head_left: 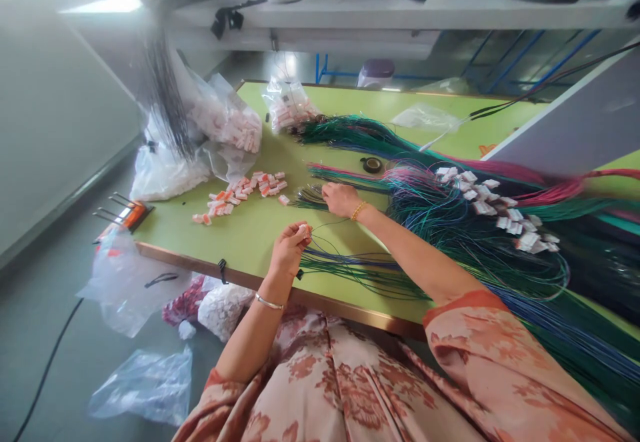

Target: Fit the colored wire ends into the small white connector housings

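Note:
My left hand (290, 250) is closed on a small white connector housing (303, 230), held just above the table near its front edge. Thin wires (345, 255) run from beside that hand toward the right. Farther in, my right hand (341, 200) reaches down to the ends of a wire bundle (310, 197), fingers bent together at the tips. Whether a single wire is pinched there is too small to make out. Loose white and orange connector housings (235, 195) lie scattered to the left of both hands.
Finished-looking white connectors (483, 195) sit on the wire heap at right. Black tape (371, 165) lies behind the bundles. Plastic bags of housings (235, 122) stand at back left. A shelf (350, 19) spans above the green table (200, 245); an orange pronged fixture (133, 215) is at its left corner.

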### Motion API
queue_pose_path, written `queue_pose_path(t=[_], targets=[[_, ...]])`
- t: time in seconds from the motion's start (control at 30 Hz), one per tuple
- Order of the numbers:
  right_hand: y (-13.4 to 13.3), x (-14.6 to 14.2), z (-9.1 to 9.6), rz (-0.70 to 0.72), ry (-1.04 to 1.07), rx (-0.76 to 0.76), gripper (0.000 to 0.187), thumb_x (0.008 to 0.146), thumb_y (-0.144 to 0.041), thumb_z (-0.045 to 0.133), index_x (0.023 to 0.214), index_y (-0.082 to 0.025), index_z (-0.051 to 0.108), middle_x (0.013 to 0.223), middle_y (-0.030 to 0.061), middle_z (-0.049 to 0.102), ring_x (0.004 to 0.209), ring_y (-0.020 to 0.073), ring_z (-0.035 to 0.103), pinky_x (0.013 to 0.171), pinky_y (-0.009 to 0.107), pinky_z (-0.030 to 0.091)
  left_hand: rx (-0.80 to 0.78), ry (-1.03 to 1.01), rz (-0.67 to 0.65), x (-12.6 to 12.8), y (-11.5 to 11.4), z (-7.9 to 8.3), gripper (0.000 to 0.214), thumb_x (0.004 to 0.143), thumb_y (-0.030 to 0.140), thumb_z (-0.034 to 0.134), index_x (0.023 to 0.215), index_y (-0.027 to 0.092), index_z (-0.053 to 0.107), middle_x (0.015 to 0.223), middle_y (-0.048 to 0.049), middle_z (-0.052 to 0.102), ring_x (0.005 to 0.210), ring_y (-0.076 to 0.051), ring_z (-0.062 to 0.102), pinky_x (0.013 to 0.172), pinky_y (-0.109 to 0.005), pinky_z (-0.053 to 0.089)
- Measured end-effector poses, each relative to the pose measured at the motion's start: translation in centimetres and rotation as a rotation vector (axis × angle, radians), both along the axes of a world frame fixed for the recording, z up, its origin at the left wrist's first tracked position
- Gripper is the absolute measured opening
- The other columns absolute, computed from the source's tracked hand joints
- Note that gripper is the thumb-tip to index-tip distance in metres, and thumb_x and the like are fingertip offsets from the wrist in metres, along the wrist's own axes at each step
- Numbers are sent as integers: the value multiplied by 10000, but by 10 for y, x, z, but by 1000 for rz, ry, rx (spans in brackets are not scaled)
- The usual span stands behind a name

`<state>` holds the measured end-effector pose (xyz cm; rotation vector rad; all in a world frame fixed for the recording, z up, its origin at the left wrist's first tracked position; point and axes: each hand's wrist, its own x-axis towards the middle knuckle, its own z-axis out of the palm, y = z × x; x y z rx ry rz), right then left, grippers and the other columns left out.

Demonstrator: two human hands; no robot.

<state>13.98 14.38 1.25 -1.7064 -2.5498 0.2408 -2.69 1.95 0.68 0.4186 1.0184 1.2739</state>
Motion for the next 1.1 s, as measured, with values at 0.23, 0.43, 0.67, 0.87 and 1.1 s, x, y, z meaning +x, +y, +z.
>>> queue_pose_path(t=[0.23,0.43,0.67,0.87,1.1], targets=[[-2,3,7,-29,51,52,237,924,-199,425,1062,-127,605,987,151,692,881,228,622,780,312,396,1,-21,-14,1,1,-1,333,587,221,842,840,101,661,755,-25,661,621,-64,553,627,-213,441],[6,-21,10,-68,374,19,128,830,-187,528,871,-154,644,816,60,696,692,144,562,655,249,375,11,-19,-16,1,1,-3,291,626,213,824,842,115,654,755,-25,661,641,-66,560,639,-207,447],[3,-48,22,30,827,-71,118,759,-236,538,746,-144,611,688,9,635,606,97,496,603,211,391,32,-78,-5,-1,3,-3,270,653,188,809,857,120,646,768,-25,657,627,-60,554,625,-200,447],[-33,-32,23,63,996,-199,159,691,-298,576,704,-141,599,628,-4,589,572,88,468,553,211,386,3,-186,16,0,8,0,197,708,137,761,862,131,638,765,-26,648,647,-60,567,605,-175,445],[-73,-13,12,59,1005,-232,136,678,-277,604,717,-149,580,626,-17,573,548,75,445,521,196,376,-23,-208,7,3,11,0,173,747,104,716,884,154,624,756,-4,635,634,-51,584,646,-165,481]])
